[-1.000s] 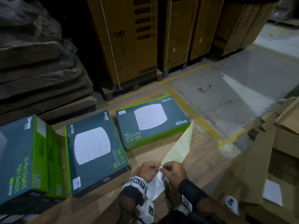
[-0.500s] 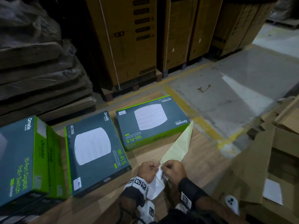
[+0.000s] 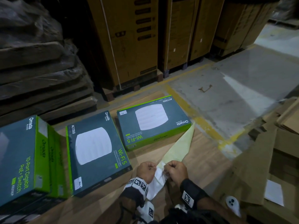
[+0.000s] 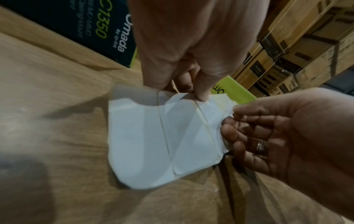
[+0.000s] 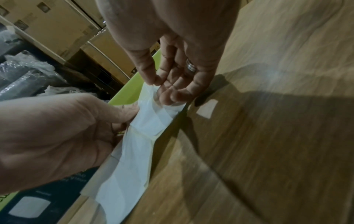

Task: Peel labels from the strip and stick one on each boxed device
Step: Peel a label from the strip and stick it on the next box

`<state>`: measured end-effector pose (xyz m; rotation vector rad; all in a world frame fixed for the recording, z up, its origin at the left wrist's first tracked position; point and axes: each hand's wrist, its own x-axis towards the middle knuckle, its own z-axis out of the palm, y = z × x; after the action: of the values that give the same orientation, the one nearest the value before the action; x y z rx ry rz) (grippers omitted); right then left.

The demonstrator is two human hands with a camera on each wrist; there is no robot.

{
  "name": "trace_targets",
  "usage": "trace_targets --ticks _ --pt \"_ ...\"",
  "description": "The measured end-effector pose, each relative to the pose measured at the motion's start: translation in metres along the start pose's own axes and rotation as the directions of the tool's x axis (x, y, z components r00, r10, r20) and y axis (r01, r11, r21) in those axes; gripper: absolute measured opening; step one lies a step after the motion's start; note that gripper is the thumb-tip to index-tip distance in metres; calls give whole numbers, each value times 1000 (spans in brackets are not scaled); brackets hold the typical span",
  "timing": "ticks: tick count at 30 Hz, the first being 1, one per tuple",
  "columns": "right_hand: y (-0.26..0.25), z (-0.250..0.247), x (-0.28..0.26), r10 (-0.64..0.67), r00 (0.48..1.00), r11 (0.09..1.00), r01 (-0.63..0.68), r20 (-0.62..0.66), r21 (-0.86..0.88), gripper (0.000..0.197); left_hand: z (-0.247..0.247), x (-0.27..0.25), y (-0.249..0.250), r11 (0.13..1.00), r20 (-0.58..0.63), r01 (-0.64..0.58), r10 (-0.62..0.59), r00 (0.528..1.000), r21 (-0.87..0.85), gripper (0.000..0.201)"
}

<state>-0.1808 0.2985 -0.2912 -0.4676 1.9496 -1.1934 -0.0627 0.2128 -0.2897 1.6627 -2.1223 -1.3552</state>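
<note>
The label strip (image 3: 177,148) runs from my hands toward the far box, yellow backing up and white labels (image 4: 162,136) hanging below. My left hand (image 3: 154,167) pinches the strip's top edge between thumb (image 4: 201,94) and fingers. My right hand (image 3: 165,169) pinches a label corner (image 5: 153,87) at the strip's right edge with thumb and fingertips. Two grey-green AC1350 boxes lie flat on the wooden table (image 3: 202,159): the near box (image 3: 93,152) left of my hands, the far box (image 3: 153,122) beyond them. Each carries a small white "No 1" label (image 3: 79,183).
A green switch box (image 3: 17,159) stands at the far left edge. Flattened cardboard (image 3: 258,159) and a white device (image 3: 232,202) lie to the right. Tall cartons on pallets (image 3: 129,46) and wrapped stacks (image 3: 40,70) stand behind the table. A small pale patch (image 5: 207,108) shows on the tabletop.
</note>
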Motion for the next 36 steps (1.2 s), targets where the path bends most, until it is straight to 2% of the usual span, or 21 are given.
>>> trace_targets --ticks 5,10,11,14,19,24,27,33,36 --pt "0 -1 1 -4 1000 1000 4 20 -9 29 -2 0 2 1000 12 23 -24 1000 18 16" --pt "-1 -2 4 -59 996 995 64 68 -76 12 -5 -2 4 999 18 1 -2 1000 54 15" --pt "-2 -1 3 -63 996 995 68 68 -76 13 -5 -3 4 999 9 4 -5 1000 52 15" --pt "-3 1 5 -96 994 991 100 48 -89 30 -4 -4 5 1000 -4 11 -11 1000 28 12" --pt "-12 4 3 -145 988 957 155 58 -246 19 -4 -6 6 1000 -4 1 -1 1000 13 12" --pt "-16 3 5 -150 984 916 174 93 -360 29 -3 -9 6 1000 -19 7 -6 1000 23 15" --pt "-19 5 5 -134 986 924 159 96 -348 37 -4 -11 7 999 -27 18 -17 1000 37 17" --pt "-8 14 7 10 999 987 -5 32 -159 29 -9 -15 9 997 -49 23 -20 999 71 18" --pt "-10 15 3 57 998 996 -56 2 -63 31 -10 -17 8 996 -41 22 -19 999 83 18"
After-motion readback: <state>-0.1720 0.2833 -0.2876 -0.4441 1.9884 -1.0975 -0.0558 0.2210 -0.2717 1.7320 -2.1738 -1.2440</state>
